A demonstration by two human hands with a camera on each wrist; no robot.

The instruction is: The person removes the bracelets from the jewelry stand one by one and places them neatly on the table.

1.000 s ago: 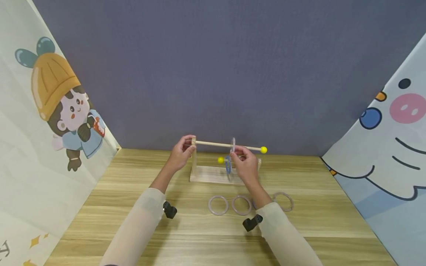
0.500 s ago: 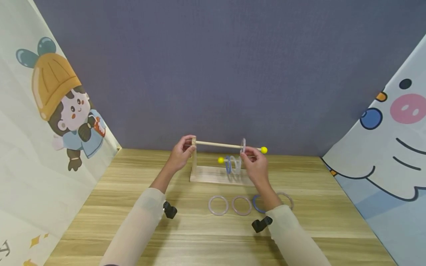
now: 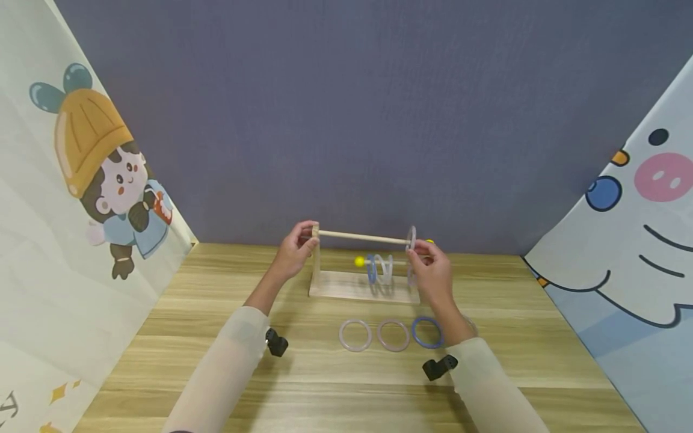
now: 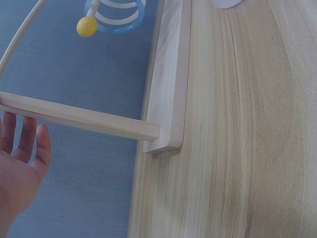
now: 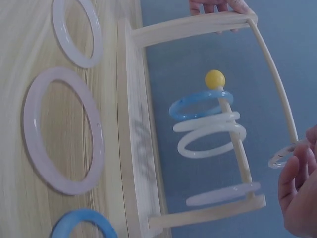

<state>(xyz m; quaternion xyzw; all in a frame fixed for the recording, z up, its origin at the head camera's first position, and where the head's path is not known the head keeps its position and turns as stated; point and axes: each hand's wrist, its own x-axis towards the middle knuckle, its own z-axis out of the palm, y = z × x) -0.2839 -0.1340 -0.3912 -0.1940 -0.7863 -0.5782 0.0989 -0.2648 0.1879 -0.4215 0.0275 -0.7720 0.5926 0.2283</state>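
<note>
upper ball [image 3: 430, 241] mostly hidden, rightmost ring [image 3: 473, 325] too

Left hand [image 3: 292, 252] grips post [image 3: 317, 261]; right hand [image 3: 435, 275] pinches ring [image 3: 414, 232] around upper rod [image 3: 363, 236].

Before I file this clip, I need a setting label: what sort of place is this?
Probably a small indoor booth, perhaps for filming hand work: cartoon panels flank a wooden table, and black wrist cameras are worn over the work.
</note>
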